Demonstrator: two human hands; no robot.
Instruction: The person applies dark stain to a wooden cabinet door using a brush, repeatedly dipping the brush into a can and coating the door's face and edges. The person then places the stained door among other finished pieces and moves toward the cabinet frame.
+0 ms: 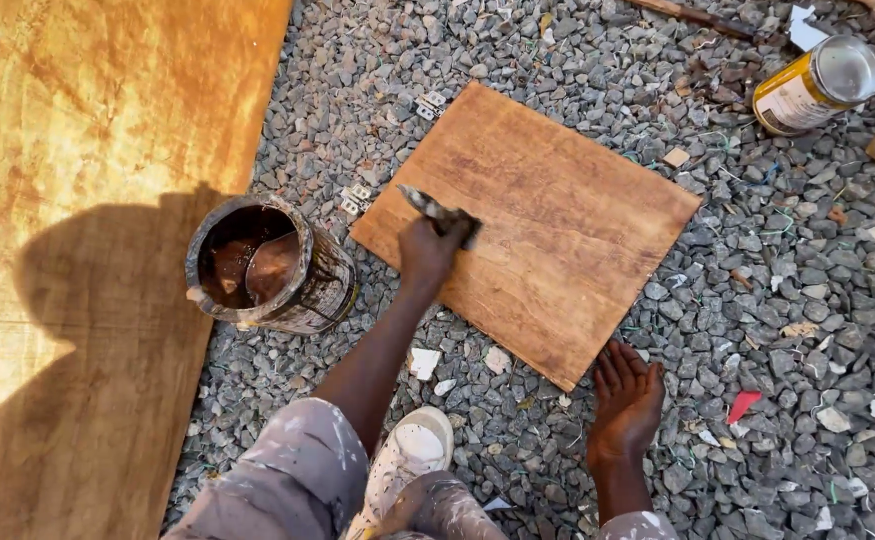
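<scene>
My left hand [425, 252] is shut on a dark stained rag [441, 212] and presses it onto a small brown-stained wooden board [567, 230] lying on the gravel. The rag sits near the board's left corner. My right hand [625, 402] rests palm down on the gravel, fingers apart, at the board's near corner, holding nothing. An open, dirty tin [267, 265] with brown stain inside stands just left of my left forearm.
A large stained wooden sheet [87, 250] covers the left side, with my shadow on it. A yellow can [817, 85] lies on its side at the top right. Small metal hinges [355, 198] lie on the gravel [787, 330]. My white shoe [407, 455] is below.
</scene>
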